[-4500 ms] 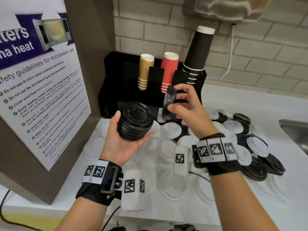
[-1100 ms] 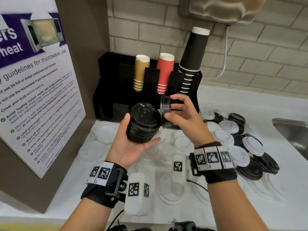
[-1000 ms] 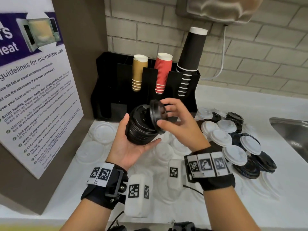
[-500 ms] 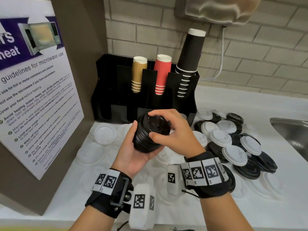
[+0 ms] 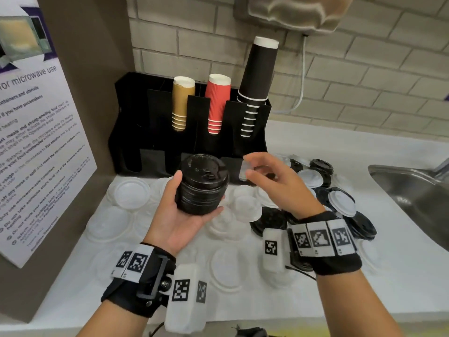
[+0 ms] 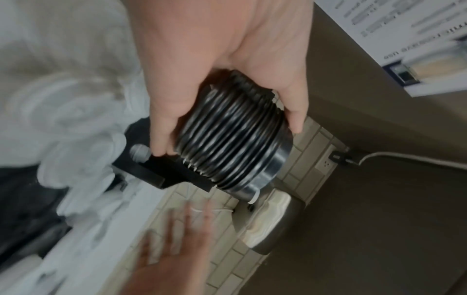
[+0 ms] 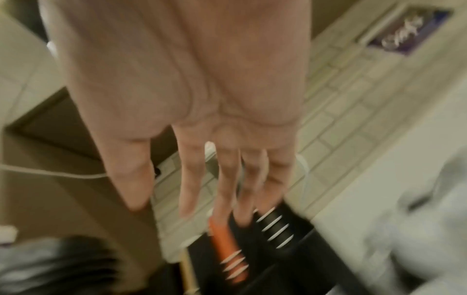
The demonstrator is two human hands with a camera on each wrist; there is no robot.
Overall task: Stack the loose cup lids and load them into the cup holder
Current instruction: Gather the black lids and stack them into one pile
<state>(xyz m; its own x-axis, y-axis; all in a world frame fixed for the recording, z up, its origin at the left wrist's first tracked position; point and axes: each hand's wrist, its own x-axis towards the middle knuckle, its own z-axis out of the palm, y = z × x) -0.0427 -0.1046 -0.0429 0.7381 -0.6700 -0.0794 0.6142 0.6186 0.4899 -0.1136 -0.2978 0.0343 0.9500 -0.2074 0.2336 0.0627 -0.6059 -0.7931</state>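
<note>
While cupped, left hand (image 5: 178,218): grips lid stack (image 5: 201,183).
Right hand (image 5: 279,188): fingers spread, empty, right of stack.

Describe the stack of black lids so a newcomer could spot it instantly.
Start at the black cup holder against the brick wall, with its gold, red and black cup columns. Just in front of it, above the lid-strewn white counter, the left hand grips the stack of black lids. Unlike the loose lids lying flat, it is a tall ribbed column held in the air.
</note>
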